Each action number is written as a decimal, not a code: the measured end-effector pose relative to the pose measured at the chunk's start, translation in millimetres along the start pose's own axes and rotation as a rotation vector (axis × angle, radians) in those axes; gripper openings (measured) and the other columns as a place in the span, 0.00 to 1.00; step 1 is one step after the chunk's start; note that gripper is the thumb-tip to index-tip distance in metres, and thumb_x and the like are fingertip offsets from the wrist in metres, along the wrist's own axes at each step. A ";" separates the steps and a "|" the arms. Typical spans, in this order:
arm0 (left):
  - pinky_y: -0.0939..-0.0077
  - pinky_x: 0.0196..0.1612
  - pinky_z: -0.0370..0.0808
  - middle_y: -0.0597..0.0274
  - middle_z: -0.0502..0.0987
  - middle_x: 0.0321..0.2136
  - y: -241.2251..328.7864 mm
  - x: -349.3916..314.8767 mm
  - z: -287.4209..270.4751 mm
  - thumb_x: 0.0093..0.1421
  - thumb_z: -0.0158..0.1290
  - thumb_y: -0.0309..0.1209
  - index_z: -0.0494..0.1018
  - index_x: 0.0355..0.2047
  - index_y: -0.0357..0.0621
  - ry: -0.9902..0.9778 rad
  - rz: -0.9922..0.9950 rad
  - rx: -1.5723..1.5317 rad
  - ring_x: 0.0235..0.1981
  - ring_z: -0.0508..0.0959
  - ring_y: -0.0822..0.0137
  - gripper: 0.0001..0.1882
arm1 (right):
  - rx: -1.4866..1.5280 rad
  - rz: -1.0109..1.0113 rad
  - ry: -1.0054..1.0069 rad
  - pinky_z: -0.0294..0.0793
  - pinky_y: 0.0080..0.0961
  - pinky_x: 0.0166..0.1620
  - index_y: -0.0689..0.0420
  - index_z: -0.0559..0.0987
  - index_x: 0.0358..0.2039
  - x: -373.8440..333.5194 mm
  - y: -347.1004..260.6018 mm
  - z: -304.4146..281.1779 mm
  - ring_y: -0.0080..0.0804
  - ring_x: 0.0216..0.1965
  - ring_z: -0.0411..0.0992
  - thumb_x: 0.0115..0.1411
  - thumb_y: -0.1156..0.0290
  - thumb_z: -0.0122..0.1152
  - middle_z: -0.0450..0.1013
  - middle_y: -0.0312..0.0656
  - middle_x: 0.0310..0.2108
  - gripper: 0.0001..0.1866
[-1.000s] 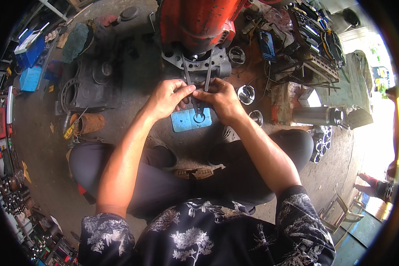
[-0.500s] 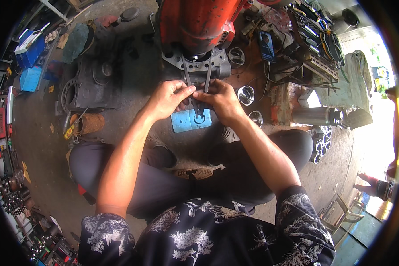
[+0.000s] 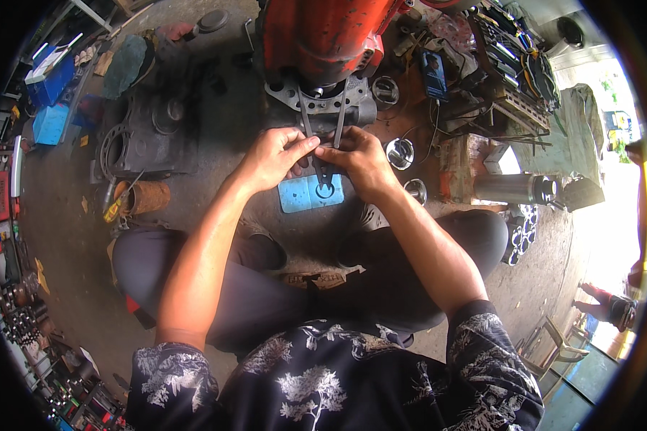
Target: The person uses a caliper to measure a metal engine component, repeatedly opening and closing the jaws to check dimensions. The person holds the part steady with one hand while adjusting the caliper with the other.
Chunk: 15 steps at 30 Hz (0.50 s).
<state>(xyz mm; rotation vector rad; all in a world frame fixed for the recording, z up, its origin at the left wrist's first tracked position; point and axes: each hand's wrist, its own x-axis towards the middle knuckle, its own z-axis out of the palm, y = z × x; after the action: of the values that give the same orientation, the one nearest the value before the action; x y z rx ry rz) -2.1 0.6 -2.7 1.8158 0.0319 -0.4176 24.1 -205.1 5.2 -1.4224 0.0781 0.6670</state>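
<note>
Both my hands grip a pair of circlip pliers in front of a red engine part. The two long handles point away from me, towards the grey metal flange under the red part. My left hand pinches the pliers from the left, thumb against the tool. From the right, my right hand closes on them, and the two thumbs almost meet. At the jaw tips a small dark snap ring shows over a light-blue card. Whether the tips sit in the ring's holes is too small to tell.
Several pistons stand on the right beside a phone with a cable. A steel flask lies behind my right knee. At left are an engine block and a rusty can. Tools fill a rack at far right.
My hands and the pliers hold nearly the same pose. The whole view has shifted very slightly; nothing has been let go or taken up.
</note>
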 end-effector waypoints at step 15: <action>0.77 0.27 0.76 0.65 0.78 0.23 -1.7 0.7 2.3 0.69 0.55 0.47 0.78 0.33 0.38 -0.001 -0.003 0.018 0.23 0.79 0.75 0.22 | -0.018 0.017 -0.002 0.78 0.24 0.48 0.72 0.74 0.51 -1.1 -4.6 -1.1 0.30 0.43 0.79 0.57 0.75 0.73 0.80 0.48 0.44 0.25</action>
<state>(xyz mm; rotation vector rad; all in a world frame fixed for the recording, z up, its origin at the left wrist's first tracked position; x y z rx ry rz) -2.4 -1.2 -5.0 1.8333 0.0304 -0.4215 25.6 -206.6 9.5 -1.4394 0.0828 0.6847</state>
